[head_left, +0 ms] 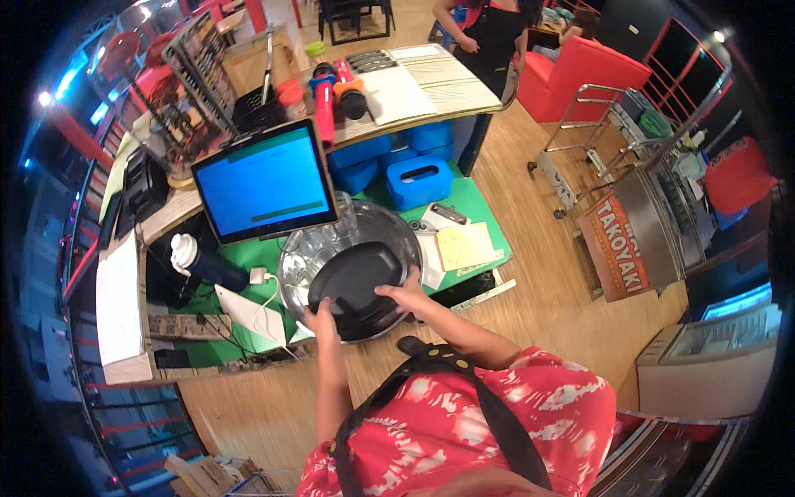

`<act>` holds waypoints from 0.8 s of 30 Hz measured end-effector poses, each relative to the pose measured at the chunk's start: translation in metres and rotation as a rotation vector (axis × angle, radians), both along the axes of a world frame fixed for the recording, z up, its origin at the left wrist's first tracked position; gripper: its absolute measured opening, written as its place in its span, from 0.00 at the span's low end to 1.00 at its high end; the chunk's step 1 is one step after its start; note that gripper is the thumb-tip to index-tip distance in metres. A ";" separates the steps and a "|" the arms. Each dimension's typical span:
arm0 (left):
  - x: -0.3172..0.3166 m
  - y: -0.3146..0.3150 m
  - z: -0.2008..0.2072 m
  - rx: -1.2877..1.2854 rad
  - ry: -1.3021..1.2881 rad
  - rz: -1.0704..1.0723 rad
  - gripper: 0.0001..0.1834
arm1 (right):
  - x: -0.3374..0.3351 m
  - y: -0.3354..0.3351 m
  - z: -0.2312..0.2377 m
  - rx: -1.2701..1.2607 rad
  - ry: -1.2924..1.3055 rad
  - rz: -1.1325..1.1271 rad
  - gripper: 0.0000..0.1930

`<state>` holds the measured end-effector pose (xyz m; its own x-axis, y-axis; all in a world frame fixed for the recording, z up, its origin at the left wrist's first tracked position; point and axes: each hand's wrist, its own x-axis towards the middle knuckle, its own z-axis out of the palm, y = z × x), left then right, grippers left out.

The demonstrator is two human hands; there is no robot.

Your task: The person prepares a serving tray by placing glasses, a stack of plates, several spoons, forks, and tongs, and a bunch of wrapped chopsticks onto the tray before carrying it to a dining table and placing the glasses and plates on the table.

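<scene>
Both hands grasp the black tray (356,277): the left hand (322,320) at its near left edge, the right hand (406,295) at its near right. The thumbs lie on its upper side; the other fingers are mostly hidden, so their exact hold cannot be told. The tray is over the near part of the metal bowl (407,232) on the green bench (490,207); whether it touches the rim is unclear. Clear glasses (317,242) lie in the bowl, left of and beyond the tray. Good handling, I judge, means an even grip on both sides, gentle movement, and keeping the far edge off the glasses and the screen (265,184).
</scene>
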<state>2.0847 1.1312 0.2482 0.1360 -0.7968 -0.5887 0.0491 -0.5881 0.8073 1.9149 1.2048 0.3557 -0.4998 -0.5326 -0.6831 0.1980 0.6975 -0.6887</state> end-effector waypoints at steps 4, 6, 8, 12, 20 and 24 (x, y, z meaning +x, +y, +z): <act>-0.006 0.010 -0.002 0.016 0.361 -0.003 0.23 | -0.040 0.005 -0.041 -0.146 0.408 0.156 0.51; -0.014 0.017 0.005 0.048 0.365 0.015 0.23 | -0.044 0.008 -0.021 -0.045 0.367 0.234 0.50; -0.025 0.025 0.017 0.086 0.384 0.047 0.21 | -0.048 0.015 -0.005 0.076 0.424 0.319 0.49; -0.037 0.038 0.009 0.139 0.439 0.055 0.21 | -0.063 0.033 -0.007 0.057 0.472 0.365 0.51; -0.047 0.058 0.030 0.098 0.517 0.001 0.21 | -0.089 0.051 0.000 0.049 0.343 0.345 0.50; -0.020 0.080 0.078 0.055 0.305 0.023 0.26 | -0.064 0.068 -0.021 -0.146 0.616 0.233 0.49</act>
<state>2.0651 1.2114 0.3257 -0.0359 -0.7614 -0.6473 0.2984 -0.6263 0.7202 1.8512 1.2724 0.3345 -0.6363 -0.7386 -0.2227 -0.4055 0.5657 -0.7180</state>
